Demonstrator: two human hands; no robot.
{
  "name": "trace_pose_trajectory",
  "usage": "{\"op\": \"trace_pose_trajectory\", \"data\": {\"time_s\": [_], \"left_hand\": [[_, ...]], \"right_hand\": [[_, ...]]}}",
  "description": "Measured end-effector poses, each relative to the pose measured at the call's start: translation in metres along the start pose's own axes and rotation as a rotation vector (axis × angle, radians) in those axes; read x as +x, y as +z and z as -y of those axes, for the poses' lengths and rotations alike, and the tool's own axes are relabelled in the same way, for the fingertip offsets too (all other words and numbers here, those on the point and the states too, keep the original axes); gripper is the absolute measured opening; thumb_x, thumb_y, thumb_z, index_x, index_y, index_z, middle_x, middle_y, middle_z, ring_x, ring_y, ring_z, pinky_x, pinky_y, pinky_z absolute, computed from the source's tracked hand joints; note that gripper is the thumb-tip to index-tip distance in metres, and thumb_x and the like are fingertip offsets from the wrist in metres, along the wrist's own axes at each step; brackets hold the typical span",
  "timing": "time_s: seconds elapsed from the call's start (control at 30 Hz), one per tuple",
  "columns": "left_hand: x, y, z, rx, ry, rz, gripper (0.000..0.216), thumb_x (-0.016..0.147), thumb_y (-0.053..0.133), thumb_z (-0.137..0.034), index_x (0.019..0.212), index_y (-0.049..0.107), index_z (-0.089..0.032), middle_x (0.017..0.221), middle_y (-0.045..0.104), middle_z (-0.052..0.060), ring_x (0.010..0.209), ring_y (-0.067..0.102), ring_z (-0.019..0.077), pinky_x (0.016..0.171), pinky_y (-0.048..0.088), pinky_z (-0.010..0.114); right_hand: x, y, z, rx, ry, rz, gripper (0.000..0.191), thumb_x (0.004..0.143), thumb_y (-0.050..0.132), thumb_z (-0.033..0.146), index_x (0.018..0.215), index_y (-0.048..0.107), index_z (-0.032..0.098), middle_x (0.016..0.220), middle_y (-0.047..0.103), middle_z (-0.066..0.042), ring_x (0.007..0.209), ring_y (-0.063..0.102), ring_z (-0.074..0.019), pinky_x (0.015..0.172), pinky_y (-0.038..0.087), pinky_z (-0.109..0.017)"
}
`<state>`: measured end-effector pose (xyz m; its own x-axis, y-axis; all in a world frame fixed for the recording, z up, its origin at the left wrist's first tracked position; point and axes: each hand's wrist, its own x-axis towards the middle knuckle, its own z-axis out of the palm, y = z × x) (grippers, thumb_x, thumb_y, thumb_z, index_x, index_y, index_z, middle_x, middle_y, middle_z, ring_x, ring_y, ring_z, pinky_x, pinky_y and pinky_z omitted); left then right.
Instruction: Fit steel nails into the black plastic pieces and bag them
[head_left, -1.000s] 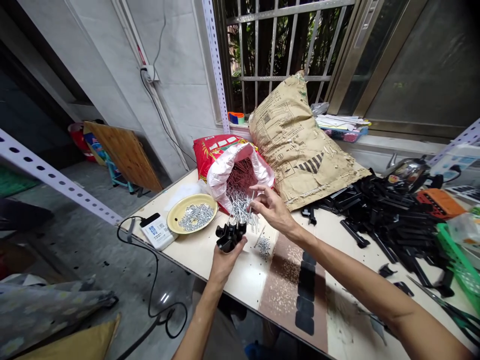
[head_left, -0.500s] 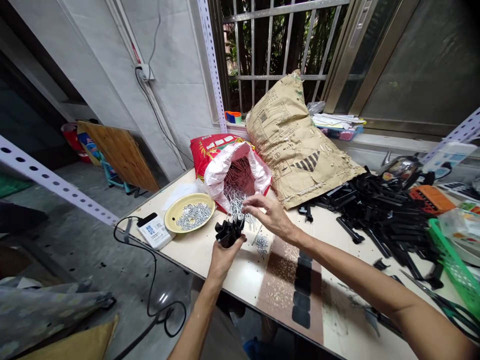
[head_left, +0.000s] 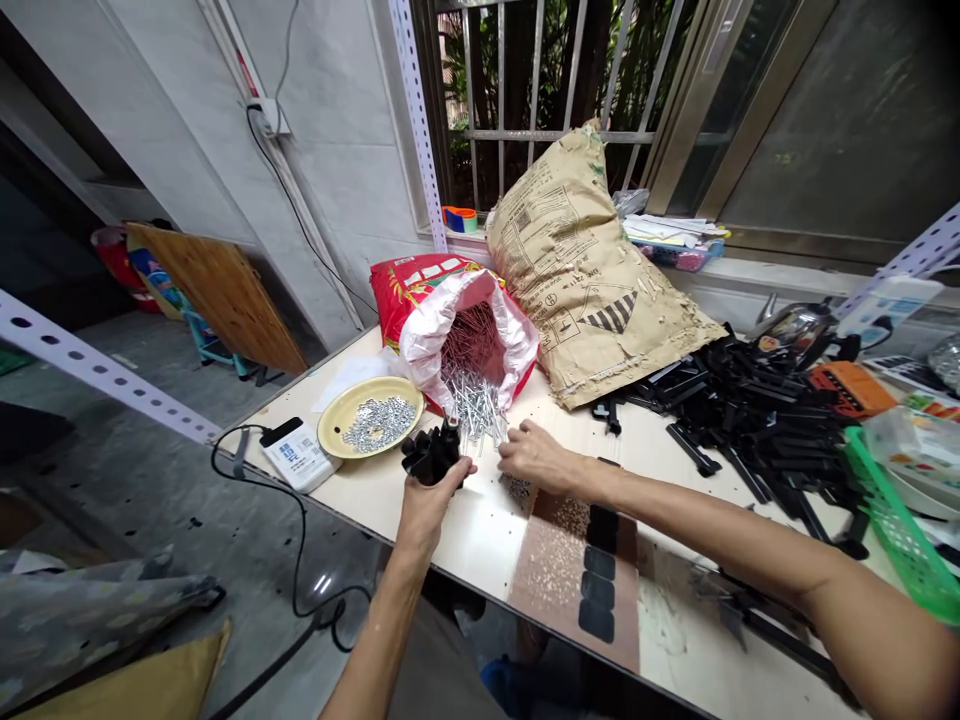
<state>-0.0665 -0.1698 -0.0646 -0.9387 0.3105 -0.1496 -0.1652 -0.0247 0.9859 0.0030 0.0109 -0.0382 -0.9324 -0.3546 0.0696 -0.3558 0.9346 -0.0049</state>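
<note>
My left hand (head_left: 426,508) is wrapped round a bundle of black plastic parts (head_left: 430,456), held upright above the table's front edge. Beyond it, long silver screws (head_left: 477,408) spill from the mouth of a red bag (head_left: 391,290) with a white lining; reddish rods lie deeper inside. My right hand (head_left: 546,460) is low over the table, its fingers bent down and pressed together at a small heap of little metal pieces (head_left: 516,488). Whatever the fingertips pinch is hidden. To the left, a yellow plate (head_left: 328,432) holds many small metal pieces.
A big brown paper sack (head_left: 585,270) leans by the window. Many black plastic parts (head_left: 750,420) pile up at the right, near a green basket (head_left: 892,540). A white power bank (head_left: 300,455) with a black cable lies left. A brown board (head_left: 555,560) covers the front edge.
My right hand has dropped from above the bundle to the small metal heap at its right. My left hand, still holding the black parts, has shifted slightly left. The view has shifted a little.
</note>
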Motion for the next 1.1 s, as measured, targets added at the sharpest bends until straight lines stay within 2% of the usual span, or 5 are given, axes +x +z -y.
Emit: {"op": "trace_pose_trajectory", "data": {"time_s": [0.17, 0.37, 0.5, 0.8, 1.1], "left_hand": [[-0.002, 0.0, 0.004, 0.137, 0.006, 0.038, 0.036, 0.058, 0.076, -0.036, 0.081, 0.07, -0.009, 0.078, 0.072, 0.009, 0.078, 0.067, 0.0225, 0.074, 0.05, 0.031], [-0.002, 0.002, 0.006, 0.239, 0.087, 0.026, 0.034, 0.059, 0.075, -0.037, 0.082, 0.07, -0.012, 0.08, 0.073, 0.008, 0.079, 0.067, 0.0226, 0.075, 0.049, 0.031], [-0.005, -0.002, 0.004, 0.238, 0.113, 0.025, 0.031, 0.061, 0.073, -0.037, 0.081, 0.071, -0.012, 0.08, 0.073, 0.008, 0.081, 0.067, 0.023, 0.077, 0.049, 0.031], [-0.006, -0.002, 0.017, 0.349, 0.299, -0.007, 0.028, 0.064, 0.071, -0.037, 0.079, 0.067, -0.013, 0.069, 0.071, 0.004, 0.064, 0.065, 0.0202, 0.06, 0.049, 0.027], [-0.008, 0.005, 0.018, 0.447, 0.377, 0.13, 0.021, 0.068, 0.068, -0.035, 0.075, 0.066, -0.014, 0.065, 0.068, 0.002, 0.06, 0.064, 0.0191, 0.056, 0.048, 0.027]], "right_hand": [[0.004, 0.025, 0.008, -0.209, -0.213, 0.096, 0.014, 0.084, 0.056, 0.012, 0.072, 0.063, 0.015, 0.08, 0.062, -0.006, 0.086, 0.05, -0.021, 0.088, 0.032, -0.039], [0.012, 0.036, 0.014, -0.251, -0.186, 0.006, 0.017, 0.087, 0.05, 0.008, 0.095, 0.06, 0.02, 0.094, 0.06, -0.003, 0.092, 0.049, -0.0187, 0.099, 0.029, -0.045], [0.008, 0.03, 0.006, -0.14, -0.224, -0.008, 0.01, 0.087, 0.051, 0.012, 0.09, 0.057, 0.019, 0.088, 0.06, -0.003, 0.086, 0.051, -0.018, 0.085, 0.04, -0.04], [-0.012, -0.049, 0.002, 0.905, 0.407, -0.998, 0.029, 0.087, 0.053, 0.024, 0.114, 0.041, 0.022, 0.082, 0.057, 0.001, 0.072, 0.057, -0.0117, 0.067, 0.05, -0.027], [0.006, -0.048, 0.024, 0.926, 0.273, -0.873, 0.018, 0.083, 0.063, 0.03, 0.096, 0.056, 0.02, 0.089, 0.062, -0.002, 0.083, 0.061, -0.0135, 0.078, 0.05, -0.03]]}}
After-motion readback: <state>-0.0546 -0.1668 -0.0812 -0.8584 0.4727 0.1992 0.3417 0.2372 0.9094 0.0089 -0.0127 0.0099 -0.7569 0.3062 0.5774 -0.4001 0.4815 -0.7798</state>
